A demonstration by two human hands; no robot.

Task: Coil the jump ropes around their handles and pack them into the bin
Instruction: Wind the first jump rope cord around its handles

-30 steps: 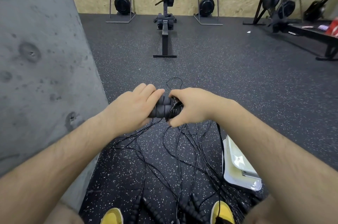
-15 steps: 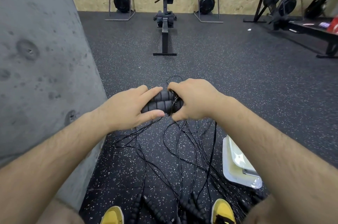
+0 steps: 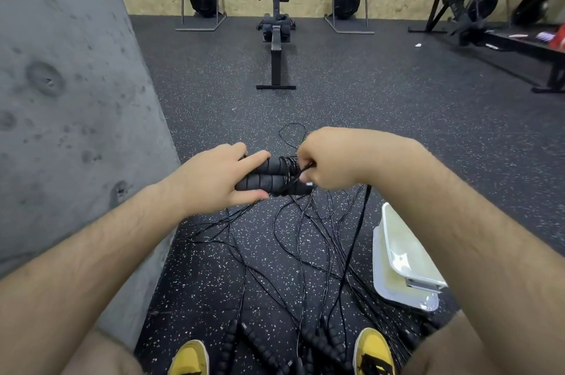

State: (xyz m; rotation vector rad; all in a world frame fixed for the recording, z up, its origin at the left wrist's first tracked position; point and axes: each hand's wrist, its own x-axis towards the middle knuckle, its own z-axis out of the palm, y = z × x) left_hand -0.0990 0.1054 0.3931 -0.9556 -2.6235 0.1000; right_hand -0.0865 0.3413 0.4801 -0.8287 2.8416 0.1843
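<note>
Black ribbed foam handles (image 3: pixel 265 175) squeezed together in left hand (image 3: pixel 214 180) so right hand (image 3: pixel 333 160), at 3 o'clock, pinches thin black cord (image 3: pixel 296 175) taut for wrapping.

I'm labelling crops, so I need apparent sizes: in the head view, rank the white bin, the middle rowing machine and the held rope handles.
1. white bin and middle rowing machine: too close to rank; the bin looks broader, the distant machine taller but thin.
2. held handles: smallest.
</note>
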